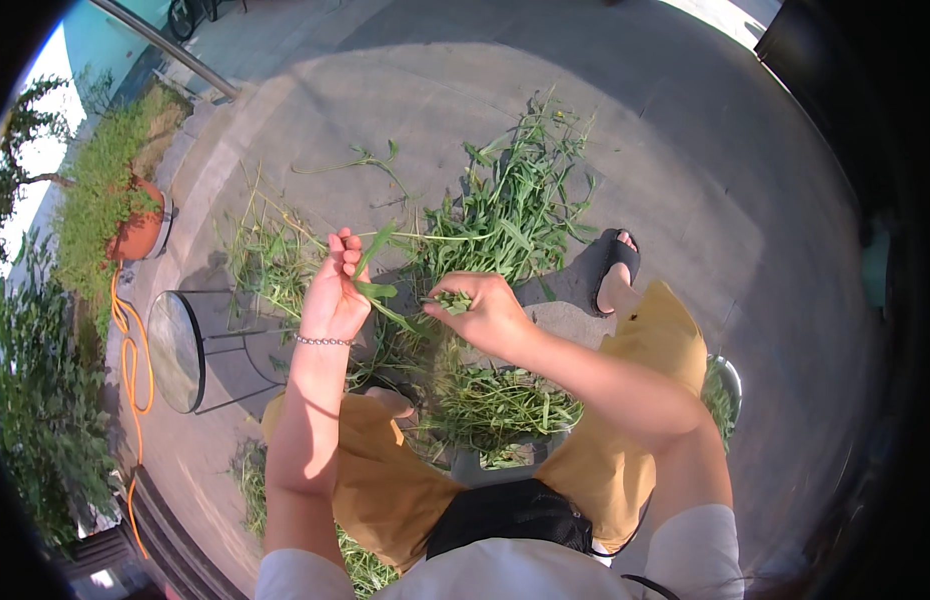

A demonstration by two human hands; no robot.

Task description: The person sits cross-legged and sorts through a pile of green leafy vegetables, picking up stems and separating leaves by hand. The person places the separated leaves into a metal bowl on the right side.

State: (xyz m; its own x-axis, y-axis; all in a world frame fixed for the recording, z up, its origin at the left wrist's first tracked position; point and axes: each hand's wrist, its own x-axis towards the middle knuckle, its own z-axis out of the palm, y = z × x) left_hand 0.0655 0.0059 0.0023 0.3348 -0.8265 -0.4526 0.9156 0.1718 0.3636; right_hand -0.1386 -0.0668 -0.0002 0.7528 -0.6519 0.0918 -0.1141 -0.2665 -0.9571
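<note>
My left hand (336, 289), a beaded bracelet at its wrist, holds a leafy green stem (376, 289) between thumb and fingers. Close by on the right, my right hand (480, 309) is closed around a small bunch of green leaves (453, 301). Beyond both hands, a large heap of leafy green stems (510, 202) lies on the paving. A looser, yellower pile of stems (273, 259) is to its left. Between my knees, more cut greens (506, 405) rest on a grey plastic stool or container (495, 474), whose kind I cannot tell.
At the left, a round-topped metal-legged stool (176, 352) appears beside an orange hose or cord (127, 367). Farther back are a terracotta pot (140, 225) with a plant and a metal pole (172, 51). A round container (727, 375) of greens sits by my right leg.
</note>
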